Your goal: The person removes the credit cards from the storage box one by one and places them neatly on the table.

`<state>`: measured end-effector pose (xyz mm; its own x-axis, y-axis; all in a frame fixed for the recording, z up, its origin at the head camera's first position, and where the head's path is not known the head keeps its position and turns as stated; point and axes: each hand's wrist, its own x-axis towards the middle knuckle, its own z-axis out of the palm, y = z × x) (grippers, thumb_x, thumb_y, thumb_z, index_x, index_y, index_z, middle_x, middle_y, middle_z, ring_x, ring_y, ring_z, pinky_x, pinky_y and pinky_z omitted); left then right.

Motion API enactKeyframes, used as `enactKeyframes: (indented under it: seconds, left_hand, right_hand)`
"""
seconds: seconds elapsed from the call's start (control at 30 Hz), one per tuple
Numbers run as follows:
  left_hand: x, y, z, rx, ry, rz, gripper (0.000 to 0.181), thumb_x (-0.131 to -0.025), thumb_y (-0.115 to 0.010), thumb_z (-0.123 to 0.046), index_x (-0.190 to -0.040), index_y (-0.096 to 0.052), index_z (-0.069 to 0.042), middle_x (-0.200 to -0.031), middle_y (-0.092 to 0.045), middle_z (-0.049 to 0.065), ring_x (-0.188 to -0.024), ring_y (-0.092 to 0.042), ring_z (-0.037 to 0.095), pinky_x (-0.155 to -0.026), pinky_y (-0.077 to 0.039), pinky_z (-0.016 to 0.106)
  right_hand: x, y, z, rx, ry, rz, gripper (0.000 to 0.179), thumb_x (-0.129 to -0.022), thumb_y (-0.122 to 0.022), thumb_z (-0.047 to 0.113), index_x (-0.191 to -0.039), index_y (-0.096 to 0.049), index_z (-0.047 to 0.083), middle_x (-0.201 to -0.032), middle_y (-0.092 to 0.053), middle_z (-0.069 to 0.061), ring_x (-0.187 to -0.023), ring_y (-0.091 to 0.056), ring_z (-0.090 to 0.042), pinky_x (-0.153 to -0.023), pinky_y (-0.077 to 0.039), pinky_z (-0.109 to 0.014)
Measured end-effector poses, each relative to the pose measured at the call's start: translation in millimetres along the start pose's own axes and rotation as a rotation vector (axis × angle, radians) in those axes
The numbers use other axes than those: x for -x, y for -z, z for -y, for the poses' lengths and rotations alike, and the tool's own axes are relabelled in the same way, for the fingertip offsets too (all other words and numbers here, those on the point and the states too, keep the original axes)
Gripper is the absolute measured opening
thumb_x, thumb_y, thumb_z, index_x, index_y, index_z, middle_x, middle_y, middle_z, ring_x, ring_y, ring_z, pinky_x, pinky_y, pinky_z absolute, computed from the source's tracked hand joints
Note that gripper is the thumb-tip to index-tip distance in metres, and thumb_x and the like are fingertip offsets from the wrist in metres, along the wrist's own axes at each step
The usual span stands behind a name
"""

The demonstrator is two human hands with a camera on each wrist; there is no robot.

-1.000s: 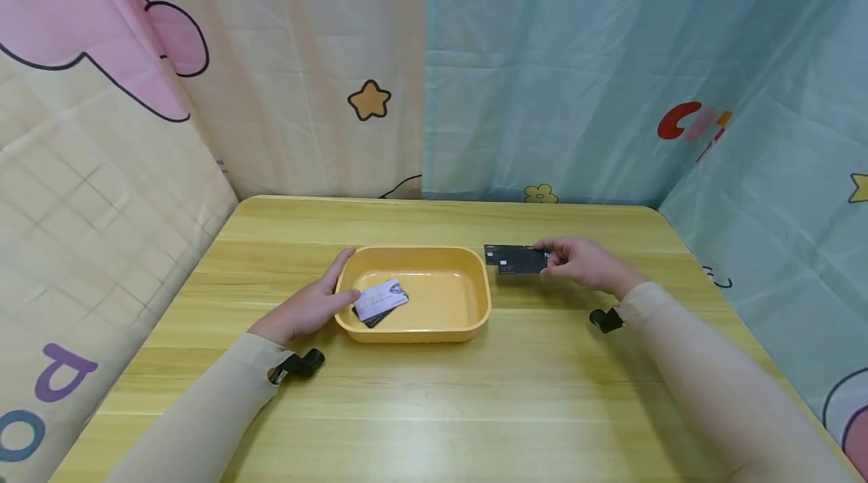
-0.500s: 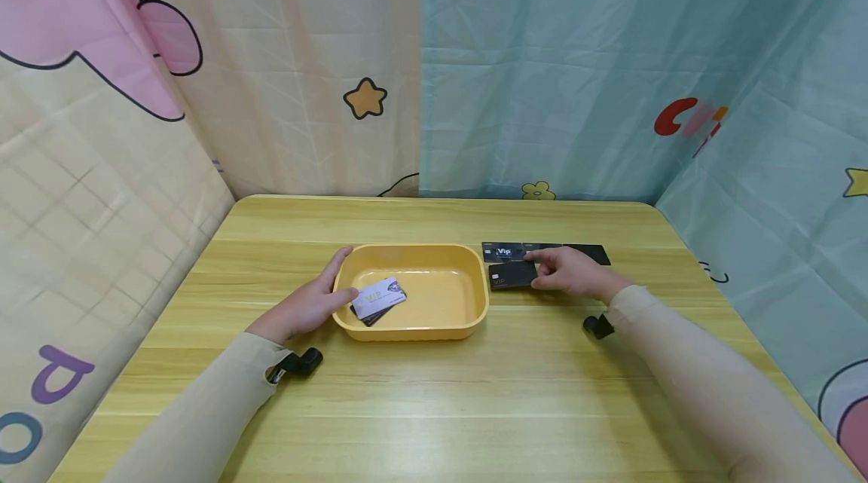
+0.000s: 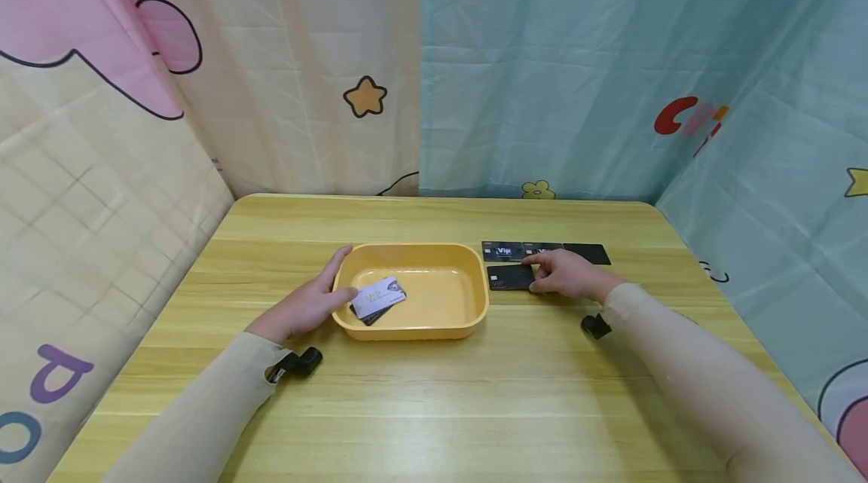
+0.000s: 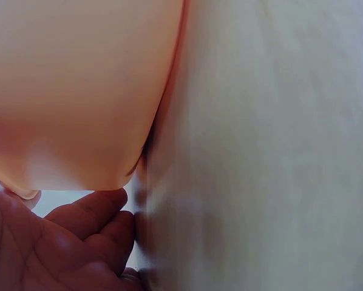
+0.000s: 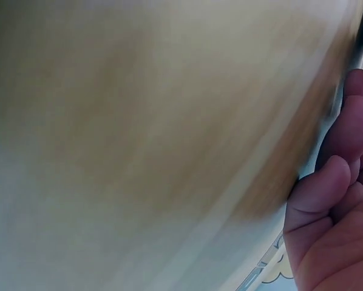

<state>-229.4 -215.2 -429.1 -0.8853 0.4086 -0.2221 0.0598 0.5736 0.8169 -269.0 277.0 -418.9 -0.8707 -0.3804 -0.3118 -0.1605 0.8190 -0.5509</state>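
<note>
My left hand (image 3: 305, 306) grips the left end of a yellow plastic tray (image 3: 414, 334), thumb over the rim and fingers along the outside wall. In the left wrist view the fingers (image 4: 99, 212) lie at the tray's outer side, low by the table. Inside the tray a white VIP card (image 3: 381, 298) lies over dark cards (image 3: 371, 316), beside my thumb tip. My right hand (image 3: 564, 274) pinches a black VIP card (image 3: 507, 278) by its right end, flat at the table. Behind it stretches a row of black cards: one left (image 3: 502, 251), one middle (image 3: 539, 248), one right (image 3: 591, 253).
Everything stands on a wood-grain table (image 3: 407, 408). Printed curtains (image 3: 542, 76) hang behind the table and along both sides. The tray's right wall comes close to the black cards' left ends. A small black camera is strapped at each wrist.
My right hand has moved left and nearer, bringing the black VIP card down in front of the card row, which was largely covered before. The left hand and tray stay put.
</note>
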Motion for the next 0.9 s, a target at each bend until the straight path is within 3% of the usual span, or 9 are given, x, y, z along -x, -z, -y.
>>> enactKeyframes:
  seconds: [0.37,0.9]
  left_hand:
    - [-0.6,-0.3,-1.2,0.010,-0.005,0.003,0.085,-0.109,-0.054,-0.036,-0.170,0.006,-0.034,-0.177,-0.010,0.017,-0.161,-0.016,0.044,-0.128,-0.015,0.067]
    - [0.8,0.2,-2.5,0.000,0.009,0.004,0.085,-0.109,-0.053,-0.039,-0.169,0.007,-0.035,-0.178,-0.005,0.015,-0.162,-0.009,0.046,-0.127,-0.010,0.071]
  right_hand:
    - [-6.7,-0.7,3.0,0.085,-0.041,0.005,0.062,-0.096,-0.076,0.021,-0.151,-0.055,0.002,-0.073,-0.063,0.002,-0.061,-0.052,-0.013,-0.064,-0.043,-0.030]
    - [-4.7,-1.6,4.3,0.088,-0.072,-0.005,0.060,-0.096,-0.075,0.018,-0.151,-0.056,0.004,-0.079,-0.070,0.001,-0.063,-0.056,-0.013,-0.064,-0.046,-0.029]
